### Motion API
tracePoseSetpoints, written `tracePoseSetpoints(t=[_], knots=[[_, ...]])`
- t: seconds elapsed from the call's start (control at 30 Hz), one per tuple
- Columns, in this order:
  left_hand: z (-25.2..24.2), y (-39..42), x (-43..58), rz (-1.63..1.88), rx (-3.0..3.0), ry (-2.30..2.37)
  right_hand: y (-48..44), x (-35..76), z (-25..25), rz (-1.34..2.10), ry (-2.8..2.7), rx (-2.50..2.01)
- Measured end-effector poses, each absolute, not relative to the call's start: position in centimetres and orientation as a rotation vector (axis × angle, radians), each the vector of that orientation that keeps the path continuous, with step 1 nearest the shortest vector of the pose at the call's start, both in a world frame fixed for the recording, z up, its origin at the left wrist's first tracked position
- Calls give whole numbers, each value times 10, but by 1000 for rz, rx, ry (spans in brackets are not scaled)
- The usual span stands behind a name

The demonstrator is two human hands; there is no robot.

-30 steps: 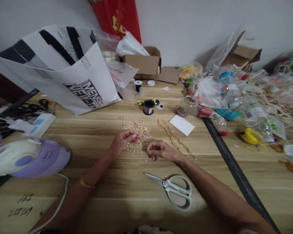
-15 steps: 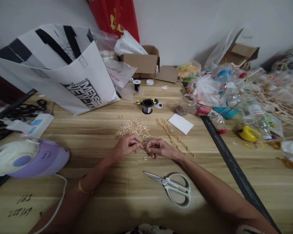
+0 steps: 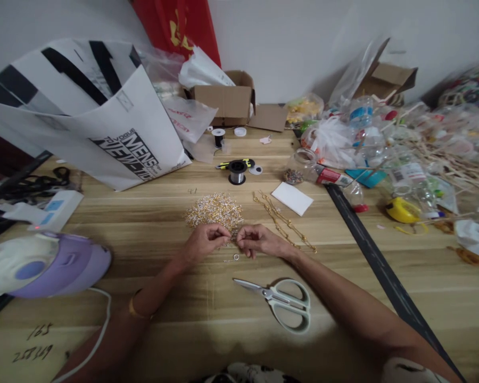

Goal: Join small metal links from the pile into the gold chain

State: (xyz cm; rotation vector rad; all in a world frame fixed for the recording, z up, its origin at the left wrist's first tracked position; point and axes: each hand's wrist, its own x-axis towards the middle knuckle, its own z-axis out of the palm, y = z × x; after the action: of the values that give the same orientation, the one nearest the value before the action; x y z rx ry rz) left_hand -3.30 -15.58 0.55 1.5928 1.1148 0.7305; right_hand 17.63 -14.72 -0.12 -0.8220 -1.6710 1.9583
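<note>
My left hand (image 3: 207, 240) is closed in a pinch at the lower edge of a pile of small gold and silver beads (image 3: 214, 210). Close beside it, fingertips facing it across a small gap, my right hand (image 3: 259, 240) pinches too. What either holds is too small to make out. Just below the hands lies a small ring (image 3: 236, 257) with a short bit of chain. A gold beaded chain (image 3: 281, 223) runs beyond my right hand. Scissors (image 3: 281, 303) with pale green handles lie nearer me, blades pointing left.
A wire spool (image 3: 237, 173), a white card (image 3: 292, 198) and a bead jar (image 3: 299, 167) stand behind. At left are a large white bag (image 3: 123, 127), a power strip (image 3: 62, 210) and a purple-white device (image 3: 64, 263). Bottles and plastic bags (image 3: 331, 141) crowd the right.
The whole view has shifted slightly, so things appear a little further left. Both hands keep nearly the same place over the table, still pinched.
</note>
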Motion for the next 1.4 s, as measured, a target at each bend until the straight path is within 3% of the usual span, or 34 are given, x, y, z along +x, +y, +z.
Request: tracePoseSetpoints(t=[1.4], knots=[[4, -160, -22, 782, 1648, 1139, -148, 176, -9, 1937, -1705, -808]])
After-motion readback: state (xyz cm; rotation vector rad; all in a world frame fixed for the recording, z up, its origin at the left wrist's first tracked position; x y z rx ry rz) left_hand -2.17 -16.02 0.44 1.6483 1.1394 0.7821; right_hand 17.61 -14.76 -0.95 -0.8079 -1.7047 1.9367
